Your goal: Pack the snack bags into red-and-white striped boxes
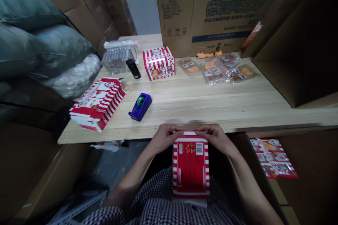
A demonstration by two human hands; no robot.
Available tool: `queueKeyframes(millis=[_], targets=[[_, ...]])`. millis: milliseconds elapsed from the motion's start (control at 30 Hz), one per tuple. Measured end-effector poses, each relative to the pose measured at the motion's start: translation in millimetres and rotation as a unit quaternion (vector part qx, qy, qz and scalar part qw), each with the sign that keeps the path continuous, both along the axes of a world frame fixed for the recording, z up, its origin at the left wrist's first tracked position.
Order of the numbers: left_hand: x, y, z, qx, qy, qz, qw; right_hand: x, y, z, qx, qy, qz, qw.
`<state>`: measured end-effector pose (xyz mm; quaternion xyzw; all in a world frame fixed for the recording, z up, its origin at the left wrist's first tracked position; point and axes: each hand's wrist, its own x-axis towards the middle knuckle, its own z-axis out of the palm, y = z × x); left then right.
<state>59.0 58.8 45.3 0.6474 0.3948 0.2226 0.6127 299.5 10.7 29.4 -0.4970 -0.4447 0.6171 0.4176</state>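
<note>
A red-and-white striped carton (190,167) stands against my lap below the wooden table's front edge (148,132). My left hand (165,137) and my right hand (214,136) both pinch its top end, fingers curled over the upper flap. On the table lie a stack of flat striped cartons (98,102) at the left, a blue tape dispenser (141,106) in front of my hands, and an assembled striped box (159,63) farther back. Several clear packets with orange pieces (218,68) are spread at the back right.
A clear plastic container (118,57) and a black cylinder (133,68) stand at the back left. Big cardboard boxes (211,7) wall the back and right side (298,52). Grey bags (39,38) are piled at the left. More striped cartons (273,157) lie in a box lower right.
</note>
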Motion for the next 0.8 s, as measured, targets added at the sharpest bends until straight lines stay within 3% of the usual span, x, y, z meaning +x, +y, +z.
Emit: queueKeyframes(millis=[167, 400, 600, 800], targets=[[4, -5, 1.3, 0.039, 0.024, 0.009, 0.999, -1, 1, -0.9, -0.014, 0.005, -0.006, 1.0], [2, -23, 17.4, 0.141, 0.071, -0.042, 0.986, 5, -8, -9.5, -0.051, 0.026, -0.001, 0.998], [-4, -37, 20.3, 0.194, 0.072, -0.065, 0.976, 7, -34, -10.1, -0.008, 0.014, -0.008, 1.0], [-5, -41, 8.0, 0.137, 0.006, -0.049, 0.989, 14, -52, -1.3, 0.043, -0.032, 0.017, 0.998]])
